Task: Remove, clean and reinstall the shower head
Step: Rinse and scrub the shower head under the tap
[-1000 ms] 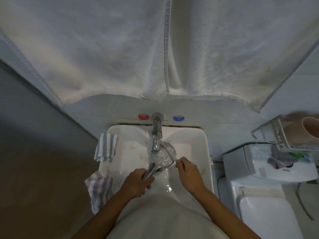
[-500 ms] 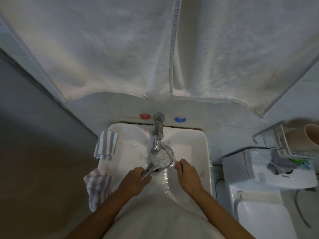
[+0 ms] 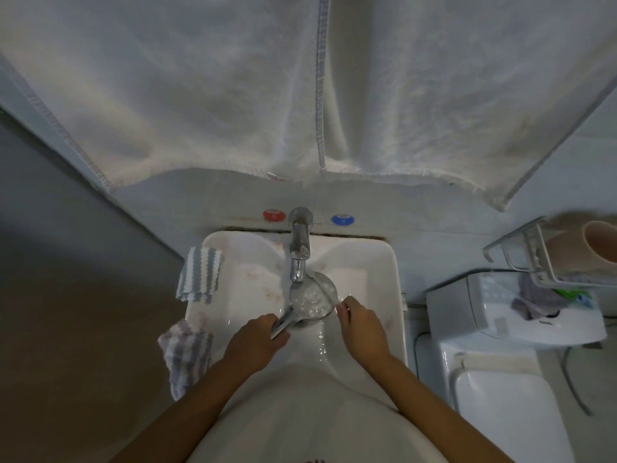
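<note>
A chrome shower head (image 3: 312, 300) lies face up over the white sink (image 3: 377, 262), under the chrome tap (image 3: 299, 248), with water on its face. My left hand (image 3: 257, 339) grips its handle at the lower left. My right hand (image 3: 362, 325) pinches a thin pale brush-like tool (image 3: 329, 290) whose tip lies across the right side of the shower head's face.
Two striped cloths hang over the sink's left rim: a blue-white cloth (image 3: 200, 274) and a purple-white cloth (image 3: 187, 352). A large white towel (image 3: 300, 88) hangs above. Red (image 3: 273, 215) and blue (image 3: 342, 219) wall knobs flank the tap. A toilet (image 3: 507, 372) and wire rack (image 3: 547, 259) stand right.
The view has shifted slightly, and my right hand with the tool has moved a little over the shower head's face. My left hand keeps its grip on the handle.
</note>
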The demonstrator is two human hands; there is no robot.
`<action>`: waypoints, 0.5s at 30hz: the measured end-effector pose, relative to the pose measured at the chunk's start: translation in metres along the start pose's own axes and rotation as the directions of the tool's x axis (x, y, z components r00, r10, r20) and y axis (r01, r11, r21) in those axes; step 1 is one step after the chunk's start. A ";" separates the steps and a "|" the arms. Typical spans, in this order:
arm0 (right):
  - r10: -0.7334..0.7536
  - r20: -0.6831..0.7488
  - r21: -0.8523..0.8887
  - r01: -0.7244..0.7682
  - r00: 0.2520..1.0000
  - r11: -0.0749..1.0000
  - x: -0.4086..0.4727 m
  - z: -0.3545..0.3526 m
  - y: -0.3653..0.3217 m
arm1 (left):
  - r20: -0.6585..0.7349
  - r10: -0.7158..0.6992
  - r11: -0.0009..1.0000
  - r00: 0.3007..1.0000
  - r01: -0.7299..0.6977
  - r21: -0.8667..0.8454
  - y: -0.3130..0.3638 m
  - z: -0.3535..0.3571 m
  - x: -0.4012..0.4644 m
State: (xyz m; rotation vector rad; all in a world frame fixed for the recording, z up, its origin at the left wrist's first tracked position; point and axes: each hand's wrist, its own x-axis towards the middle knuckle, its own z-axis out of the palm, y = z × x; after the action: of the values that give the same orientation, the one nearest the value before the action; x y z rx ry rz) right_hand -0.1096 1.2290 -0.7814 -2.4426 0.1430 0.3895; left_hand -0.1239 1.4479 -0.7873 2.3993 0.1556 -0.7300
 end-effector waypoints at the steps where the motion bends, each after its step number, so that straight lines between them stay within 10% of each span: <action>1: -0.013 0.033 0.006 0.013 0.999 1.000 -0.001 0.001 0.000 | 0.003 0.002 1.000 1.000 -0.002 -0.002 -0.001 0.001 0.000; 15: -0.079 0.170 -0.061 0.090 0.982 0.994 -0.014 0.010 -0.001 | -0.014 -0.047 0.999 0.999 0.047 -0.023 0.000 0.001 0.003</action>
State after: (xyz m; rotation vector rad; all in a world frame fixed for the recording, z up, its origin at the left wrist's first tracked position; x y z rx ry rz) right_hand -0.1252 1.2358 -0.7839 -2.4602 -0.0473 0.5676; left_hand -0.1216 1.4474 -0.7898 2.3869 0.2256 -0.7285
